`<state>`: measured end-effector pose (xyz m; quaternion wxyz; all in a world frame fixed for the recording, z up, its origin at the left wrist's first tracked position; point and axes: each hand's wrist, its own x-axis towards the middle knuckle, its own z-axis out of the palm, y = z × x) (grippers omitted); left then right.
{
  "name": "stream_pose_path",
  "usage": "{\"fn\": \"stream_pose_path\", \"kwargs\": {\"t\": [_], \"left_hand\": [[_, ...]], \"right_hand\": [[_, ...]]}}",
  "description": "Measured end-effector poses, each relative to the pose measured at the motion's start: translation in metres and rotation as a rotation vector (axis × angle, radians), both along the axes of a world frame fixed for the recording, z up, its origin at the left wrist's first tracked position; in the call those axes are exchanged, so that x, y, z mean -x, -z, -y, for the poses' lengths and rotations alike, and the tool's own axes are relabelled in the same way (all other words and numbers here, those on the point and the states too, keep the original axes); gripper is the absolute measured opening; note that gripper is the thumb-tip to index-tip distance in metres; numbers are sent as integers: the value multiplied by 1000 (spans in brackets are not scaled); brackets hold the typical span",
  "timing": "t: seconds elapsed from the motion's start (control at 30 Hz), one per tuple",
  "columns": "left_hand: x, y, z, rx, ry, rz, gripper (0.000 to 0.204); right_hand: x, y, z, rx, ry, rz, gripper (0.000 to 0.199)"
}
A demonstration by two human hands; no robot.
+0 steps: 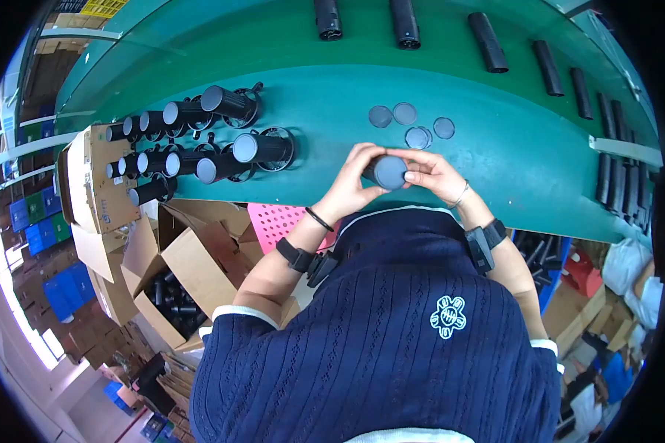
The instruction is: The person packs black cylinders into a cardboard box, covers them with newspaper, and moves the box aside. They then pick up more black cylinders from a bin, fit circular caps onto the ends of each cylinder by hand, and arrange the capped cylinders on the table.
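Observation:
Close to the table's near edge, a black cylinder with a round grey cap (390,173) is between my two hands, its capped end up. My left hand (349,181) is wrapped round the cylinder's left side. My right hand (437,177) holds it from the right, the thumb on the cap's rim and the fingers along the far side. Just beyond my hands lie several loose grey discs, among them a single disc (443,128) and some overlapping discs (417,138).
Capped black cylinders with wide ringed bases (262,148) stand in rows on the green table (332,111) at left. Black tubes (488,43) lie along the far side and right. Below the left edge are open cardboard boxes (199,262) and a pink perforated seat (277,225).

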<state>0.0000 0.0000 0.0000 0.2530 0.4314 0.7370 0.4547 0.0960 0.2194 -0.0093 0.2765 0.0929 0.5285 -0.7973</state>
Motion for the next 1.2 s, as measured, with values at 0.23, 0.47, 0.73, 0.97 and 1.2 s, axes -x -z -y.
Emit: {"fn": "stream_pose_path", "kwargs": {"t": [0.23, 0.47, 0.73, 0.97, 1.2], "left_hand": [[17, -7, -4, -492, -242, 1162, 64], [14, 1, -9, -533, -302, 1182, 60], [12, -27, -17, -511, -136, 948, 63], [5, -35, -30, -259, -16, 405, 74], [-3, -40, -33, -296, -121, 311, 63]], "right_hand": [[21, -19, 30, -86, 123, -288, 89], [24, -41, 24, -932, -60, -503, 94], [13, -11, 22, -734, 69, -589, 95], [16, 5, 38, -523, 302, -559, 94], [19, 1, 38, -739, 278, -664, 85]]}}
